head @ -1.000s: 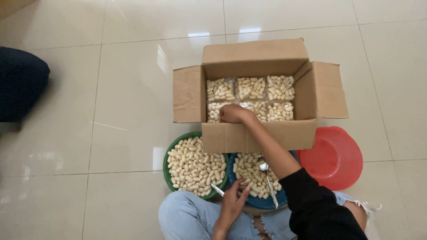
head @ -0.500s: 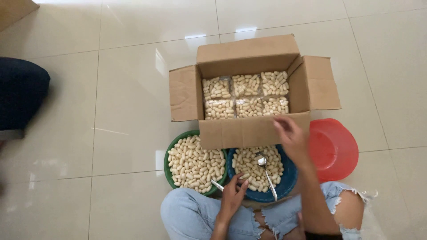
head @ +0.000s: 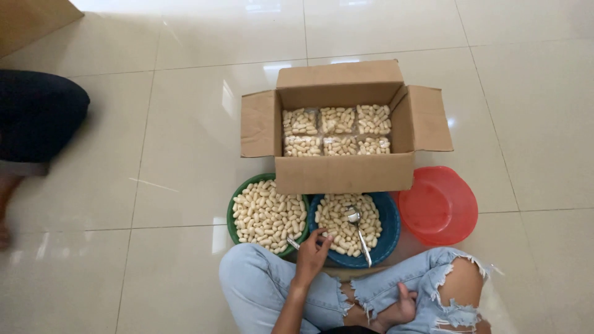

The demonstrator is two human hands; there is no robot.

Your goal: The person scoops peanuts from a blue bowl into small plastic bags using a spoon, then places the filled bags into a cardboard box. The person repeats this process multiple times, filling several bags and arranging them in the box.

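Note:
I sit cross-legged on the floor in torn light jeans. My left hand (head: 312, 252) rests with loose fingers on the near rim of a blue bowl (head: 388, 230) of pale puffed snacks, next to a small metal handle (head: 292, 242) between the bowls. A metal spoon (head: 357, 227) lies in the blue bowl. A green bowl (head: 233, 207) to its left holds the same snacks. My right hand (head: 401, 307) lies on my lap, holding nothing. Behind the bowls stands an open cardboard box (head: 343, 173) with several clear bags of snacks (head: 337, 131) packed in rows.
An empty red plastic bowl (head: 438, 205) sits to the right of the blue one. Another person's dark-clothed leg (head: 37, 114) and foot are at the left edge. Brown cardboard (head: 31, 18) shows in the top left corner. The floor is glossy cream tile.
My right hand has come out of the box, swung back over the blue bowl and dropped onto my lap. The left hand has stayed by the bowls.

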